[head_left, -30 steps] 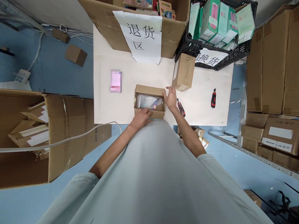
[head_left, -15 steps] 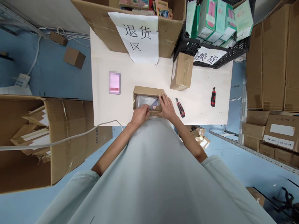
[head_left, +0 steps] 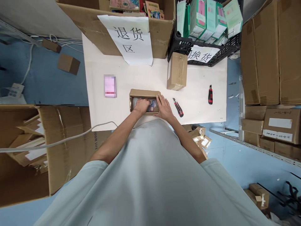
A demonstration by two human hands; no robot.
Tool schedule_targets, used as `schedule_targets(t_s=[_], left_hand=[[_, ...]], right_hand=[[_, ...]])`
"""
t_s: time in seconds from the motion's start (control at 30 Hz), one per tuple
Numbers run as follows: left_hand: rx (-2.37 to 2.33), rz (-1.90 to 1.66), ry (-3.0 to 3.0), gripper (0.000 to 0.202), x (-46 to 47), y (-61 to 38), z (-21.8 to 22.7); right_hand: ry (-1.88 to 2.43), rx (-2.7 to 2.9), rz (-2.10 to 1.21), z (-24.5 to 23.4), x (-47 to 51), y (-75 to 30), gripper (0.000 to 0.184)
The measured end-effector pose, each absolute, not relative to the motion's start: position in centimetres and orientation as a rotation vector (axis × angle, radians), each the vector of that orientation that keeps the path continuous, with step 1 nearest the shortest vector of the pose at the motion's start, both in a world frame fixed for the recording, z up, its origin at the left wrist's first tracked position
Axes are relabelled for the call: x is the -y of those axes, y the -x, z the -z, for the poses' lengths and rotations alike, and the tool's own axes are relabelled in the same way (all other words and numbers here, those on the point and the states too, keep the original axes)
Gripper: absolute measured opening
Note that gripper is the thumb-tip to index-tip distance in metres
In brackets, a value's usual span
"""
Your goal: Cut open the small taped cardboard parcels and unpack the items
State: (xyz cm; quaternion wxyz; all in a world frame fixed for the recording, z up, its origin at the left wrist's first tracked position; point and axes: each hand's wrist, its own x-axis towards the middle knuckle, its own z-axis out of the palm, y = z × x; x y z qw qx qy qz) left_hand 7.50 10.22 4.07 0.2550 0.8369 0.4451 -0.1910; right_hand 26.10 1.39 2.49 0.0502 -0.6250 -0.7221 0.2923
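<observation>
An open small cardboard box (head_left: 145, 92) lies on the white table by its near edge. Inside it is a clear plastic package (head_left: 152, 104) with a blue and red-marked part showing. My left hand (head_left: 141, 106) reaches into the box, its fingers bent together on the package; the fingertips are partly hidden. Over the box's right end lies my right hand (head_left: 164, 107), fingers along the wall and thumb at the near side, gripping it. A red and black utility knife (head_left: 178, 107) rests just right of that hand.
A taped carton (head_left: 177, 71) stands behind the knife, and another utility knife (head_left: 210, 94) lies farther right. A big labelled carton (head_left: 162, 39) and a black crate (head_left: 181, 44) of green boxes line the back. A blurred pink item (head_left: 110, 86) sits left; a cable (head_left: 70, 138) crosses the lower left.
My left hand has moved from the box's near edge further into it, over the package. My right hand stays at the right end. The whole view has shifted slightly.
</observation>
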Motion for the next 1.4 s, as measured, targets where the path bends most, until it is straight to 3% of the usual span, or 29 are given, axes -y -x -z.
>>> schedule_targets(t_s=[0.13, 0.4, 0.63, 0.77, 0.9, 1.13, 1.23, 1.4], left_hand=[[-1.209, 0.555, -2.194, 0.040, -10.1, -6.7, -3.1], [-1.268, 0.591, -2.070, 0.069, -10.5, -6.8, -2.3], [-1.319, 0.632, -2.045, 0.040, -10.5, -7.9, -3.8], [-1.364, 0.613, -2.127, 0.035, -9.9, -7.5, -6.1], [-1.466, 0.342, -2.107, 0.030, -10.0, -5.5, -8.7], [-1.318, -0.577, -1.652, 0.037, -11.5, -3.2, -12.6], [-1.185, -0.708, -1.410, 0.046, -11.3, -4.7, -13.9], [-1.131, -0.624, -1.136, 0.068, -10.0, -8.7, -13.5]], right_hand=[[1.908, 2.196, -0.888, -2.4, -1.4, -26.0, 0.131], [1.912, 2.182, -0.915, -2.6, -1.5, -26.0, 0.130], [1.940, 2.171, -0.915, -2.8, -1.6, -25.9, 0.136], [1.919, 2.123, -0.958, -3.0, -1.6, -25.9, 0.140], [1.858, 1.916, -1.109, -3.6, -1.8, -26.6, 0.144], [1.649, 1.240, -1.292, -6.4, -1.2, -28.1, 0.144], [1.511, 1.118, -1.367, -8.3, -0.6, -28.1, 0.132], [1.478, 0.922, -1.307, -9.9, 0.4, -28.6, 0.081]])
